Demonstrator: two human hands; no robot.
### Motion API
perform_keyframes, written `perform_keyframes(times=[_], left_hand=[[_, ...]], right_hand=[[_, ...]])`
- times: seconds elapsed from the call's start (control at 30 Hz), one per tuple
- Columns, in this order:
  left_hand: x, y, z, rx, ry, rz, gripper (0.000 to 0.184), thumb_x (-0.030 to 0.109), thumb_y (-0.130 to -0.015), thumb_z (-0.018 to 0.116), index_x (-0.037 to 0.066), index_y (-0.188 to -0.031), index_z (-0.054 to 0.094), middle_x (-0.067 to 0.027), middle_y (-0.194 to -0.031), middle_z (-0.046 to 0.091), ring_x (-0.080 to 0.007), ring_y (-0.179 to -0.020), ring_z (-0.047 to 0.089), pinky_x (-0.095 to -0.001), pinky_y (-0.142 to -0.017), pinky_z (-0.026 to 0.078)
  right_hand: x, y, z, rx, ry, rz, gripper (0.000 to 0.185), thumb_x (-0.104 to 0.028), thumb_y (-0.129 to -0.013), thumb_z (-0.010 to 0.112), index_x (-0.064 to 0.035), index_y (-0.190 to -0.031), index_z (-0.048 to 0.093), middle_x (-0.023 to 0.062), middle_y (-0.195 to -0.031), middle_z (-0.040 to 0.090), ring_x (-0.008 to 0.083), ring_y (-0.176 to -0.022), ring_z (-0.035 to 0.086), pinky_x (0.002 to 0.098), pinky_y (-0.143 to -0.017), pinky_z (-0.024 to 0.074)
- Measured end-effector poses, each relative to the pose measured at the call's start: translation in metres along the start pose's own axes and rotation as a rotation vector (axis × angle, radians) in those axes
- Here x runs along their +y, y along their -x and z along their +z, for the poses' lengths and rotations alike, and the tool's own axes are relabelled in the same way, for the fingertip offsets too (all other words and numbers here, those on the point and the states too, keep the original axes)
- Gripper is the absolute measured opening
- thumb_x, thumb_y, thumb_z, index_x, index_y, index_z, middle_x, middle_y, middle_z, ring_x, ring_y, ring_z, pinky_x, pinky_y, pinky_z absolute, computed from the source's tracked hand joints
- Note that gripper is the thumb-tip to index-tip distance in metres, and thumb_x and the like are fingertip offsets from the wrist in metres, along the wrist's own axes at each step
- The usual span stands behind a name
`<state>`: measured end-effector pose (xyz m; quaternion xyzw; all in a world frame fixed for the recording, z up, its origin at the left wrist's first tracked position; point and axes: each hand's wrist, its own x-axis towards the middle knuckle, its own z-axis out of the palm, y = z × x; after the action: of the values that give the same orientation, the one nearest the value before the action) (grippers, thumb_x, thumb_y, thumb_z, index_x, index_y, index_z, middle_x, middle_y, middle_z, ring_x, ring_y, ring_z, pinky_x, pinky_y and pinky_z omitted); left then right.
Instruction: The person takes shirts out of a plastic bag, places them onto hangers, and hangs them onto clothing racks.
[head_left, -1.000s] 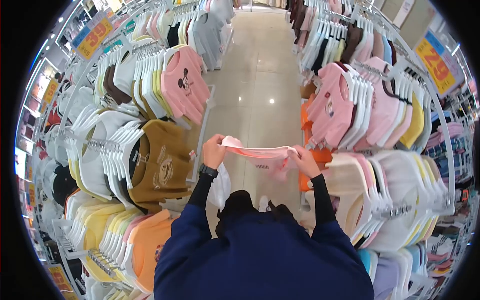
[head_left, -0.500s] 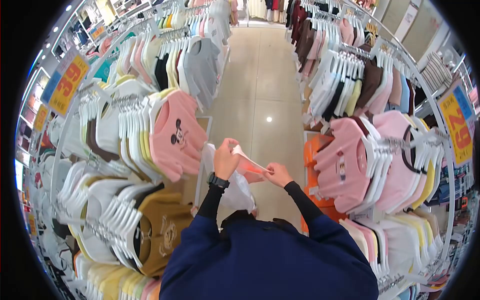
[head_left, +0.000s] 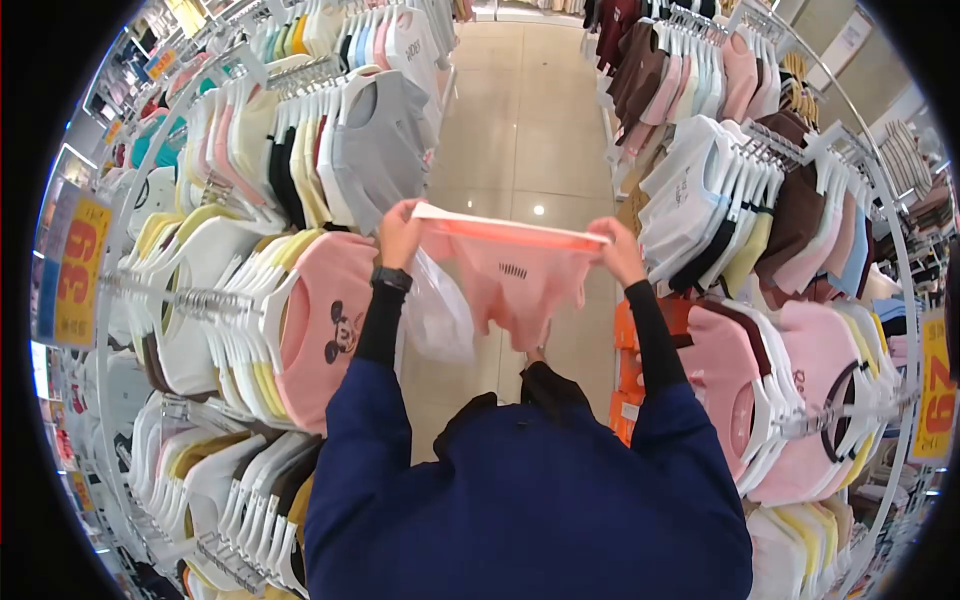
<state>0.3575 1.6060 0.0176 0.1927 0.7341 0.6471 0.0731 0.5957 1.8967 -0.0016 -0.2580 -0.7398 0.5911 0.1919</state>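
A pair of pink briefs (head_left: pixel 515 280) is stretched wide by its waistband in front of me, with a small dark print at the middle. My left hand (head_left: pixel 400 238), with a dark watch at the wrist, is closed on the left end of the waistband. The right end is pinched in my right hand (head_left: pixel 619 252). Below my left hand hangs a thin white plastic bag (head_left: pixel 438 315); whether that hand also holds it, I cannot tell. The lower edge of the briefs hangs loose above the floor.
Racks of hanging shirts line both sides of the tiled aisle (head_left: pixel 530 110). A pink mouse-print shirt (head_left: pixel 325 325) is close on the left. Orange boxes (head_left: pixel 625 360) and pink shirts (head_left: pixel 715 370) are on the right. Price signs (head_left: pixel 75 265) hang at the rack ends.
My hands have moved apart and farther forward, spreading the folded pink briefs open between them. The view has shifted, and the white bag now hangs left of the briefs.
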Motion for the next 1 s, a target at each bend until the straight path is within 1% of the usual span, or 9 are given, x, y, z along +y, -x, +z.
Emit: perform_keyframes(times=[0.1,0.2,0.3,0.47,0.7,0.73,0.83,0.93,1.0], left_hand=[[0.012,-0.069,0.027,-0.024,0.069,-0.040,0.018,0.004,-0.088,0.061,-0.002,-0.104,0.063,-0.0078,-0.093,0.068,-0.0114,-0.081,0.063,-0.0239,-0.074,0.050],[0.034,-0.133,0.053,-0.170,0.115,-0.159,0.020,0.011,-0.088,0.064,0.000,-0.104,0.062,-0.0050,-0.093,0.067,-0.0116,-0.079,0.063,-0.0236,-0.071,0.049],[0.062,-0.196,0.083,-0.393,0.094,-0.293,0.023,0.021,-0.088,0.065,0.002,-0.099,0.063,-0.0025,-0.091,0.067,-0.0096,-0.077,0.062,-0.0233,-0.067,0.048],[0.049,-0.297,0.124,-0.301,-0.191,-0.053,0.023,0.022,-0.087,0.065,0.001,-0.096,0.066,-0.0043,-0.086,0.068,-0.0101,-0.075,0.062,-0.0234,-0.067,0.048],[0.001,-0.426,0.183,0.091,0.039,0.061,0.020,0.013,-0.090,0.060,-0.001,-0.105,0.064,-0.0086,-0.092,0.069,-0.0119,-0.080,0.064,-0.0244,-0.072,0.049],[-0.002,-0.441,0.188,0.089,0.066,0.042,0.020,0.011,-0.090,0.060,-0.001,-0.106,0.063,-0.0085,-0.093,0.069,-0.0119,-0.081,0.064,-0.0243,-0.073,0.049],[-0.009,-0.500,0.200,0.096,0.160,0.013,0.019,0.007,-0.090,0.059,-0.001,-0.108,0.062,-0.0077,-0.095,0.068,-0.0116,-0.084,0.063,-0.0240,-0.076,0.049],[-0.015,-0.553,0.218,0.057,0.273,-0.013,0.015,0.005,-0.091,0.059,0.000,-0.104,0.062,-0.0042,-0.095,0.067,-0.0110,-0.086,0.062,-0.0227,-0.077,0.048],[-0.027,-0.577,0.233,-0.085,0.276,-0.111,0.012,0.002,-0.088,0.058,0.003,-0.100,0.062,-0.0013,-0.092,0.066,-0.0089,-0.080,0.061,-0.0226,-0.070,0.049]], right_hand=[[-0.028,-0.078,-0.021,0.084,0.410,-0.386,0.030,0.005,-0.074,0.042,-0.0009,-0.094,0.063,0.0150,-0.088,0.066,0.0265,-0.082,0.067,0.0372,-0.071,0.0532],[-0.036,-0.161,-0.042,0.027,0.492,-0.363,0.032,0.001,-0.065,0.043,-0.0016,-0.089,0.063,0.0200,-0.088,0.065,0.0392,-0.087,0.061,0.0439,-0.080,0.0478],[-0.041,-0.245,-0.064,-0.022,0.557,-0.402,0.026,0.000,-0.069,0.046,-0.0018,-0.088,0.063,0.0201,-0.087,0.065,0.0382,-0.089,0.061,0.0442,-0.080,0.0472],[-0.057,-0.350,-0.076,0.045,0.876,-0.549,0.018,-0.003,-0.075,0.054,-0.0042,-0.091,0.063,0.0181,-0.094,0.060,0.0401,-0.088,0.059,0.0460,-0.081,0.0475],[-0.064,-0.485,-0.059,-0.034,0.757,-0.283,0.018,-0.006,-0.075,0.055,-0.0076,-0.092,0.060,0.0191,-0.089,0.064,0.0401,-0.089,0.060,0.0483,-0.078,0.0479],[-0.065,-0.501,-0.056,-0.049,0.710,-0.193,0.019,-0.006,-0.075,0.055,-0.0077,-0.093,0.060,0.0193,-0.087,0.065,0.0400,-0.090,0.061,0.0483,-0.078,0.0478],[-0.058,-0.570,-0.057,0.056,0.847,-0.435,0.023,-0.005,-0.074,0.051,-0.0061,-0.094,0.062,0.0183,-0.080,0.067,0.0359,-0.078,0.066,0.0451,-0.067,0.0517],[-0.059,-0.646,-0.065,-0.279,0.530,0.016,0.021,-0.009,-0.084,0.043,-0.0037,-0.093,0.061,0.0128,-0.081,0.066,0.0227,-0.057,0.068,0.0333,-0.045,0.0507],[-0.049,-0.676,-0.064,-0.264,0.431,0.007,0.025,-0.008,-0.084,0.039,-0.0023,-0.094,0.061,0.0133,-0.083,0.065,0.0209,-0.061,0.069,0.0325,-0.044,0.0517]])
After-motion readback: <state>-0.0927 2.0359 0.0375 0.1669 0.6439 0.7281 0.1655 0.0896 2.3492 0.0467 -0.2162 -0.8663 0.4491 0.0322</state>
